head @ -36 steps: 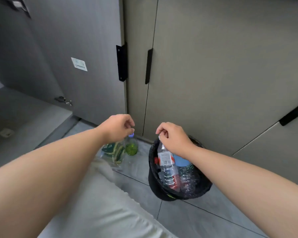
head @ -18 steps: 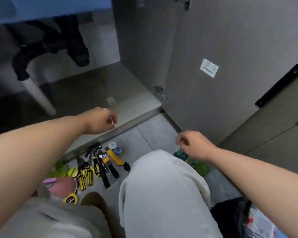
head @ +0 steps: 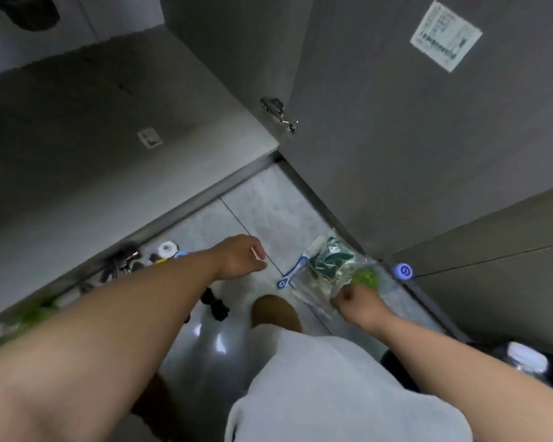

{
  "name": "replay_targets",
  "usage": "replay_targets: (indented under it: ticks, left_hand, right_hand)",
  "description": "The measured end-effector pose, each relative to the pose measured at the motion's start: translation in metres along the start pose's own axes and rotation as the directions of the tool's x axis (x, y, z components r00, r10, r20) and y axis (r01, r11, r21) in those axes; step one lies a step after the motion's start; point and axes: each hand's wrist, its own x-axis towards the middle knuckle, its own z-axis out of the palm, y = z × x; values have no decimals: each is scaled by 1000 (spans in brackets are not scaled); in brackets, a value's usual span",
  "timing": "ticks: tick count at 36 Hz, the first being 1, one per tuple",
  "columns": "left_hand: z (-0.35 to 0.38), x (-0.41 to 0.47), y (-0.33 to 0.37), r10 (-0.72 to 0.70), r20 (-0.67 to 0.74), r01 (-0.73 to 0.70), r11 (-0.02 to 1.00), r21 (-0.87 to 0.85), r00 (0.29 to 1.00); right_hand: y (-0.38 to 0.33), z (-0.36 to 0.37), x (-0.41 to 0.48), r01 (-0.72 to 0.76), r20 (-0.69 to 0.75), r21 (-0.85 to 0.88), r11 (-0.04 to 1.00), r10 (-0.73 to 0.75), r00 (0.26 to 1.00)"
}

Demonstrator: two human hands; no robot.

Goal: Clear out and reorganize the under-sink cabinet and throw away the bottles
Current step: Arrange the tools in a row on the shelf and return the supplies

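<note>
Under-sink cabinet [head: 109, 129], with its door [head: 396, 138] swung open. The part of its floor in view is bare except for a small white tag [head: 150, 138]; the left and rear of it are cut off or in shadow. Clearing out therefore appears largely done.

The contents lie on the tiled floor [head: 268, 202] in front of it. A row of hand tools [head: 122, 263] and a white tape roll [head: 166, 248] run along the cabinet's front edge on your left. A clear bag of green scouring pads [head: 328, 266] lies just beside the foot of the door.

At least one clear bottle [head: 524, 355] already sits in the black-lined bin [head: 393, 368] at your right, behind your knee. A green bottle [head: 369, 277] with a blue cap rests on the floor between the bag and the door, not yet thrown away. Blurred green shapes [head: 32, 312] at the far left may be more bottles.

Your right hand [head: 353, 298] is a fist at the bag's near corner; whether it grips the plastic cannot be told. Your left hand [head: 241, 256] hangs over the tiles beside the tools with its fingers curled under; whether it holds anything cannot be told.

Remaining, by this view: bin the green bottle, then sort the tools and the bag back into the cabinet.
</note>
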Motion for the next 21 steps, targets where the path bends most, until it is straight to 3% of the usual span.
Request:
replay_targets:
  ticks: [3,5,8,11,15,21]
  left_hand:
    - [38,26,22,13,28,-10,995,-98,1000]
    - [57,39,30,20,39,-15,992,-125,999]
    - [70,48,30,45,36,-41,993,-114,998]
    - [73,47,21,13,-2,-13,994,-107,1000]
    - [70,44,9,-49,-16,48,994,-97,999]
    - [59,34,1,-96,-57,91,992,-86,994]
  right_hand:
    - [27,5,6,-234,-78,186,954,251,965]
    - [37,4,14,-330,-225,369,869,428,875]
    - [40,-4,22,-336,-422,533,777,588,690]
    - [41,-13,31,-278,-509,586,761,613,604]
    - [44,-20,37,-229,-529,591,773,586,613]
    - [49,-22,17,-181,-601,432,884,431,673]
